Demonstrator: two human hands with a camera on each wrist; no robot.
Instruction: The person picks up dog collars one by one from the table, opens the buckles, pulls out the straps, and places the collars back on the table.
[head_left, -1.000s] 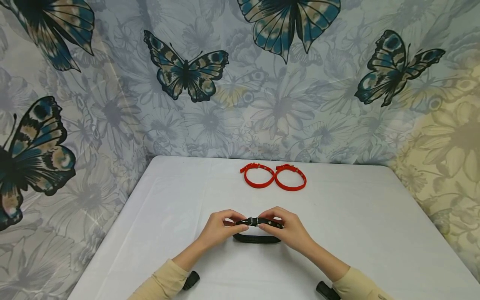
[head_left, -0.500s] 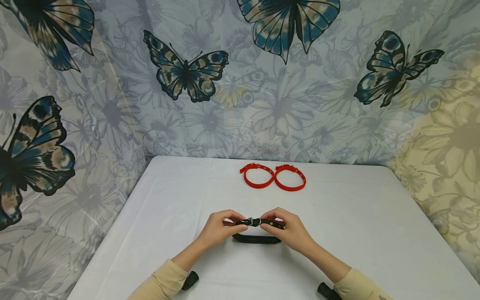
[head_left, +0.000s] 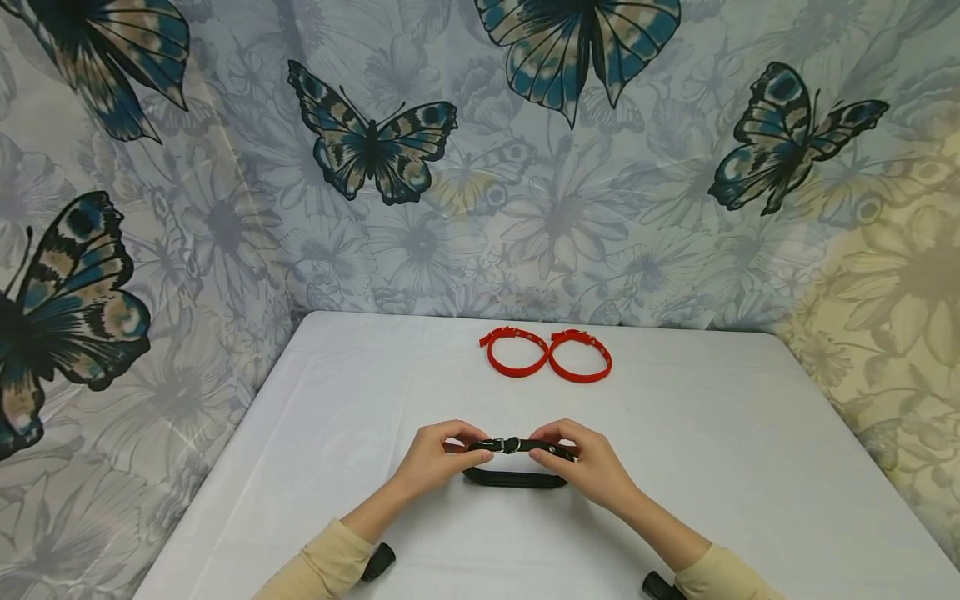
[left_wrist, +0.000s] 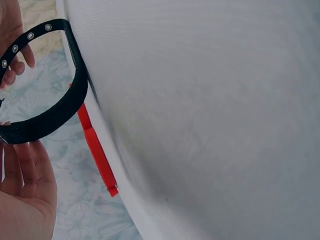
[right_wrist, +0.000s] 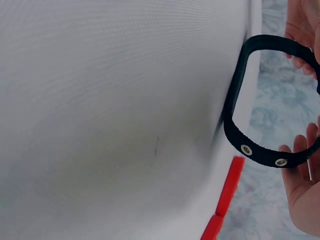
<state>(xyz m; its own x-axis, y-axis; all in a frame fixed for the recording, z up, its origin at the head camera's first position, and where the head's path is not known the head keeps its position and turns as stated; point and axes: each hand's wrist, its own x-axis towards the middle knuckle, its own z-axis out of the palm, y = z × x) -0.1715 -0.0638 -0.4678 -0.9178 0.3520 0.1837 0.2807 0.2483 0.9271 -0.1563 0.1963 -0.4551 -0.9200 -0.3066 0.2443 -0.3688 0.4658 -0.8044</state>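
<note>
A black pet collar (head_left: 517, 480), buckled into a loop, stands on edge over the near middle of the table. My left hand (head_left: 435, 460) pinches it between thumb and fingers just left of the metal buckle. On the other side my right hand (head_left: 588, 465) pinches the strap with the eyelets. The buckle and a D-ring show between the two hands. In the left wrist view the collar (left_wrist: 75, 95) arches with several metal eyelets along its strap; in the right wrist view the lower edge of the collar (right_wrist: 233, 100) touches or nearly touches the white cloth.
Two red collars (head_left: 517, 372), each closed into a ring, lie side by side near the far edge of the white-covered table (head_left: 375, 367). A butterfly-print cloth (head_left: 562, 208) hangs behind and beside the table.
My right hand has slid slightly to the right along the strap, and the gap between the hands is wider. More of the buckle and D-ring shows. The left hand has barely moved.
</note>
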